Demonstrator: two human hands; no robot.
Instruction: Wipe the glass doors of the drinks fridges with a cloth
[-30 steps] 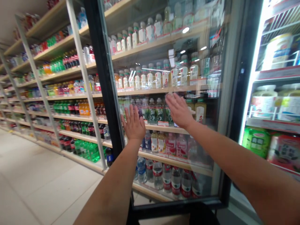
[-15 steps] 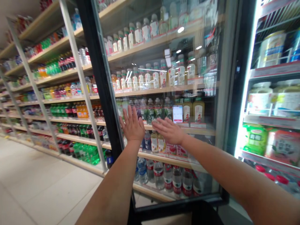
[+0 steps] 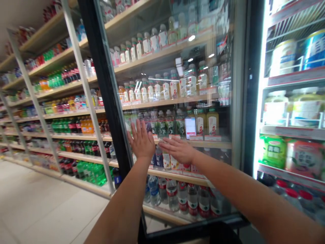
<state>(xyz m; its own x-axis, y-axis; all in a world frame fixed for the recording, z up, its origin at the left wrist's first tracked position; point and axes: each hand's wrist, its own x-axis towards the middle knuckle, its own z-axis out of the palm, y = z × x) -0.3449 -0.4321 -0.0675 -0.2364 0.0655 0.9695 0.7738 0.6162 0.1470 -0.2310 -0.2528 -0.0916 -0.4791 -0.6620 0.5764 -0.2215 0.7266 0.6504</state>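
Just left of the frame's centre, my left hand (image 3: 141, 141) has its fingers spread, while nearer centre my right hand (image 3: 179, 149) has its fingers straight and close together; both are empty. The glass door (image 3: 162, 103) fills the middle of the frame before my 2 palms, though I cannot tell whether they touch it.

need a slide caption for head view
Left hand and right hand, both open, at a glass door, shelved bottles showing through.

Green bottles (image 3: 98, 173) low at left, pale tiled floor (image 3: 38, 206) alongside.
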